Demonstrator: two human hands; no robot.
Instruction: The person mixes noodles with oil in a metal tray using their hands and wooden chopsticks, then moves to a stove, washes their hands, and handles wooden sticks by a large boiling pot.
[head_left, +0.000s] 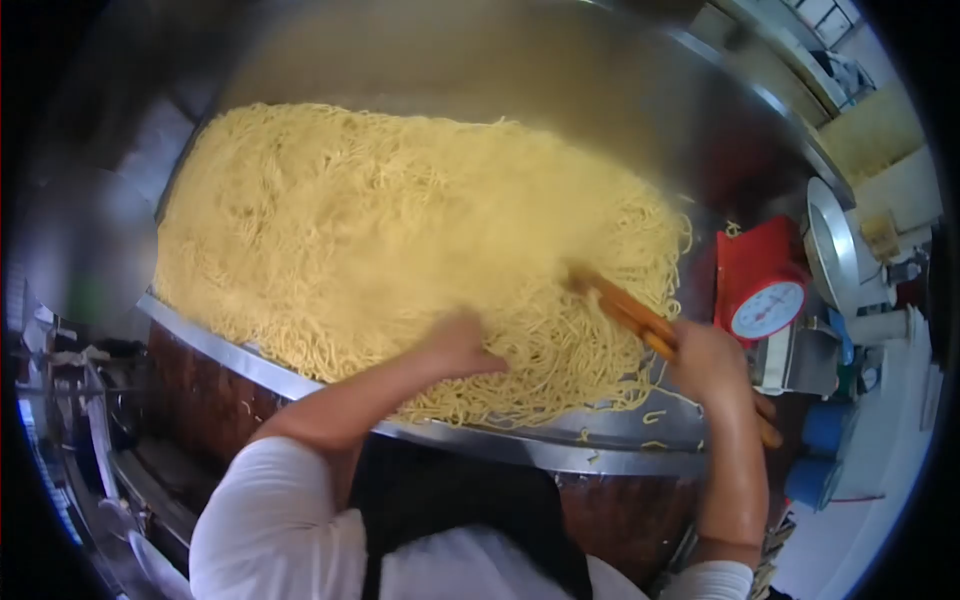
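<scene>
A broad bed of yellow noodles [330,210] lies on a metal-topped table [640,452], its middle softened by steam or blur. My left hand [462,345] is at the near side of the noodles. Its thumb points right, apart from the hand; the other fingers are blurred or hidden. In my right hand [703,362], the fingers are wrapped round a pair of thick wooden sticks [635,312]. Their far ends reach over the right part of the noodles, and their near ends stick out past my wrist.
A red dial scale [762,280] with a round metal pan [830,245] stands right of the noodles. Loose noodle strands [653,417] lie by the near metal edge. Blue containers [815,480] are at the lower right. Haze covers the far side.
</scene>
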